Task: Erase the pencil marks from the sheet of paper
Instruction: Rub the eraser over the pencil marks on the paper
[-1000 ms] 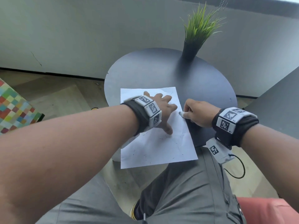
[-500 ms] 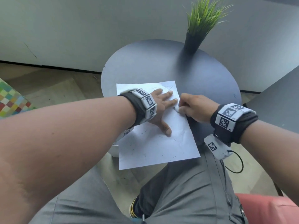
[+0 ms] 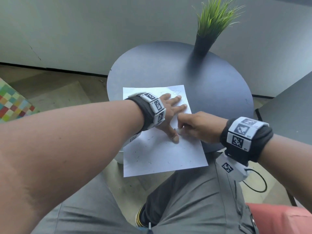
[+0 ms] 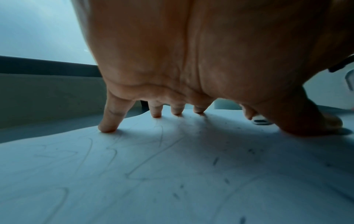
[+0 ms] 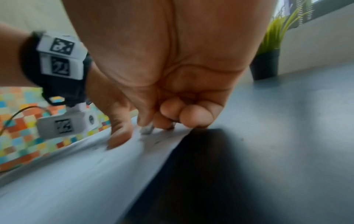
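A white sheet of paper [image 3: 162, 156] lies on the round dark table [image 3: 211, 92], its near end hanging past the table's edge. Faint pencil lines and dark eraser crumbs mark the sheet [image 4: 153, 166]. My left hand [image 3: 170, 114] lies flat on the paper with fingers spread, pressing it down. My right hand [image 3: 190, 127] pinches a small white eraser [image 3: 178, 131] and holds it on the paper beside my left thumb. The eraser [image 5: 147, 129] shows under my curled fingers in the right wrist view, and the eraser [image 4: 260, 120] also appears in the left wrist view.
A black pot with green grass-like plant [image 3: 205, 41] stands at the table's far side. A second dark tabletop [image 3: 290, 112] is to the right. A multicoloured checked cushion [image 3: 11, 103] lies on the floor to the left. My knees in grey trousers [image 3: 185, 208] sit below the table.
My right hand with the eraser has moved left and nearer over the paper, from its right edge to beside my left thumb. The left hand has stayed pressing on the sheet.
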